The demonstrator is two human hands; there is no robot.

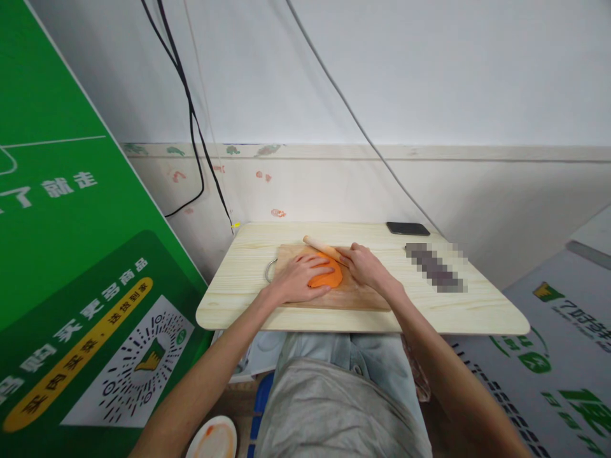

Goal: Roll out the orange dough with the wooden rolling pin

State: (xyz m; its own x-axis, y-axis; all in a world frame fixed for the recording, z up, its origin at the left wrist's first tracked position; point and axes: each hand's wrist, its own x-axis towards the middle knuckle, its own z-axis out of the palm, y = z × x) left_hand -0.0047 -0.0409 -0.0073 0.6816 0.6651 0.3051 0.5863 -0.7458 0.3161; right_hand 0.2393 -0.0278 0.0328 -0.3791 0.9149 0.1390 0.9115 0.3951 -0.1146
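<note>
A flattened lump of orange dough (pixel 328 275) lies on a wooden cutting board (pixel 353 294) on the small pale wooden table (pixel 248 254). My left hand (pixel 300 278) rests flat on the dough's left side with fingers spread. My right hand (pixel 365 264) is closed around one end of a wooden rolling pin (pixel 319 245), which lies slanted across the far edge of the dough. The board has a metal handle loop (pixel 270 270) at its left end.
A dark phone (pixel 407 228) lies at the table's far right edge, and a blurred dark object (pixel 434 267) lies beside the board. A green printed board (pixel 62 254) leans at left. Cables (pixel 191 114) hang on the wall. A white plate (pixel 213 439) sits on the floor.
</note>
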